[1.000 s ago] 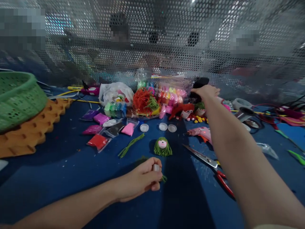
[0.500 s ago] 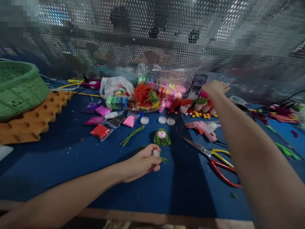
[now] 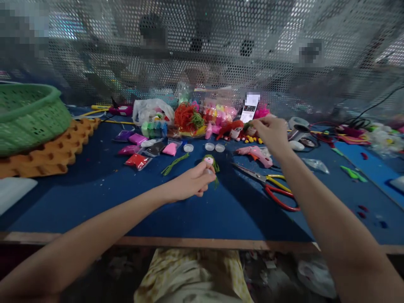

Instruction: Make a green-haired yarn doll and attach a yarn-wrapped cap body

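Observation:
My left hand [image 3: 189, 184] is closed round a small whitish, translucent piece [image 3: 208, 171], with green yarn strands [image 3: 216, 183] showing below the fingers. Just beyond it lies a doll head [image 3: 208, 160] with a pale face and green yarn hair, partly covered by my fingers. My right hand [image 3: 274, 134] reaches to the back row of dolls, its fingertips pinched at a green-topped doll [image 3: 249, 126]; whether they grip it is hidden. Next to that doll sits a red-haired doll [image 3: 235, 131].
Scissors [image 3: 261, 179] and a pink glue gun [image 3: 255, 155] lie below my right forearm. Round clear caps [image 3: 209, 147], a green yarn bundle [image 3: 175, 164] and clay packets [image 3: 138, 161] lie mid-table. A phone [image 3: 250, 108] leans behind the dolls; a green basket [image 3: 34, 120] stands left.
My right hand has come down from beside the phone to the dolls, uncovering the lit screen. My left hand has shifted nearer the green-haired head, still holding the whitish piece. The view has shifted.

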A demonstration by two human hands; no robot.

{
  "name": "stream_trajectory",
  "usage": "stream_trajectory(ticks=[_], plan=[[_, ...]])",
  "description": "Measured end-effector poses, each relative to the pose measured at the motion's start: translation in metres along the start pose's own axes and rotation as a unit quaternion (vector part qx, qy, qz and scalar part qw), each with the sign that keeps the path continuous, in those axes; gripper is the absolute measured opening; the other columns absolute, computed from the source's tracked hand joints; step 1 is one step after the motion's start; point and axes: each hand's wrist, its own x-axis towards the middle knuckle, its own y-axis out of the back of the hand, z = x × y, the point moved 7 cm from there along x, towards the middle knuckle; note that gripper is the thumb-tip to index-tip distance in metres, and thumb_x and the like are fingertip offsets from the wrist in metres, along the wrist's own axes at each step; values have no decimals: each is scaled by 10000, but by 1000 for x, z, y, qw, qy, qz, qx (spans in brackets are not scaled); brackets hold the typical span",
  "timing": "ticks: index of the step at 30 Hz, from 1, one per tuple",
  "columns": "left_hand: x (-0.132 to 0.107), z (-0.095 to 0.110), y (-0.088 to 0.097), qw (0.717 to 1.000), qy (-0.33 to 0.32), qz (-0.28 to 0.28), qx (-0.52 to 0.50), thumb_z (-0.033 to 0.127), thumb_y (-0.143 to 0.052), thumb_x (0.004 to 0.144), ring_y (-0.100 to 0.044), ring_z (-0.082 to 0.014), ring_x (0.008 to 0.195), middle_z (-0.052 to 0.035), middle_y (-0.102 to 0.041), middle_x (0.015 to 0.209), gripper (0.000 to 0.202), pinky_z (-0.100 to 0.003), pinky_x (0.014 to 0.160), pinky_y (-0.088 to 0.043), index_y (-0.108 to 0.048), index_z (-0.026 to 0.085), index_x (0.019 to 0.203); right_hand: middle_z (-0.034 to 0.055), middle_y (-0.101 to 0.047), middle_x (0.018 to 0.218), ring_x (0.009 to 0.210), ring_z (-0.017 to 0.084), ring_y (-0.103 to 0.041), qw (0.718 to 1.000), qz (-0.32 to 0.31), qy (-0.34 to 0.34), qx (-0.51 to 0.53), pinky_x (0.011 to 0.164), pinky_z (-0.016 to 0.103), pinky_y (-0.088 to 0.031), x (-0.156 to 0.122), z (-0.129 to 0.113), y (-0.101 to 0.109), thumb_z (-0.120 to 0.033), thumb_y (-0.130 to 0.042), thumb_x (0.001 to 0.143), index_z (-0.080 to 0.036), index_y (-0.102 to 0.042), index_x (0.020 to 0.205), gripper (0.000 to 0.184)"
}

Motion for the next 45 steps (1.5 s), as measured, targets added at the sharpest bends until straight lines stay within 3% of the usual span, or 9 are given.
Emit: stream_trajectory(ticks=[2,6,10,12,15,19,27,36,45], plan=[[5,4,3,997,-30,41,60,365,-625,955,-412,-88,612,51,-439,766,178,-230,559,-339,-526,224,1001,51,-733,768,742,197,-650,998,-5,34,56,682,332,-491,-29,-22,-11,-316,-556,924,-164,-756,867,258],[14,-2,6,989,-64,128,-21,407,-634,949,-419,-94,659,38,-439,808,232,-217,585,-349,-537,216,1039,44,-759,830,834,205,-663,982,-38,120,139,794,372,-526,-86,-66,-37,-370,-517,969,-229,-770,910,296],[18,-13,6,983,-81,146,-75,336,-547,979,-394,-90,647,50,-412,785,168,-203,595,-336,-484,220,1083,42,-787,979,1008,227,-642,945,-99,254,183,941,437,-520,-127,-92,-55,-319,-576,945,-271,-775,984,208],[18,-15,8,981,-87,147,-93,300,-544,966,-394,-85,642,51,-416,789,161,-202,599,-337,-478,215,1085,50,-789,1069,1039,237,-635,928,-107,304,188,993,488,-497,-137,-94,-57,-309,-621,938,-281,-772,1056,194],[18,-15,9,978,-100,141,-116,312,-531,963,-388,-82,633,47,-422,796,140,-205,587,-317,-477,208,1040,46,-792,1121,1051,242,-640,930,-89,296,197,987,508,-504,-138,-85,-54,-311,-670,934,-308,-764,1125,213],[18,-13,9,980,-108,112,-124,306,-588,929,-358,-73,604,46,-443,779,155,-213,568,-268,-496,200,995,16,-810,1068,1028,235,-639,926,-71,289,234,923,476,-536,-136,-80,-47,-278,-715,913,-335,-791,1044,162],[17,-15,12,983,-127,64,-113,308,-627,919,-379,-81,623,43,-472,821,234,-244,596,-295,-510,218,1100,-11,-813,952,957,244,-651,931,-61,254,253,932,505,-524,-132,-74,-42,-279,-796,845,-364,-814,955,139],[19,-23,11,986,-126,52,-99,303,-594,938,-386,-91,658,38,-474,872,193,-257,622,-312,-477,235,1075,-18,-804,884,924,236,-640,926,-59,271,257,905,497,-522,-135,-77,-40,-235,-780,850,-363,-813,855,132],[13,-23,3,986,-109,20,-124,361,-609,928,-338,-96,648,50,-416,832,232,-259,627,-287,-434,239,1018,-11,-803,899,911,242,-642,924,-43,315,213,846,497,-531,-143,-85,-34,-238,-753,869,-370,-810,894,146]])
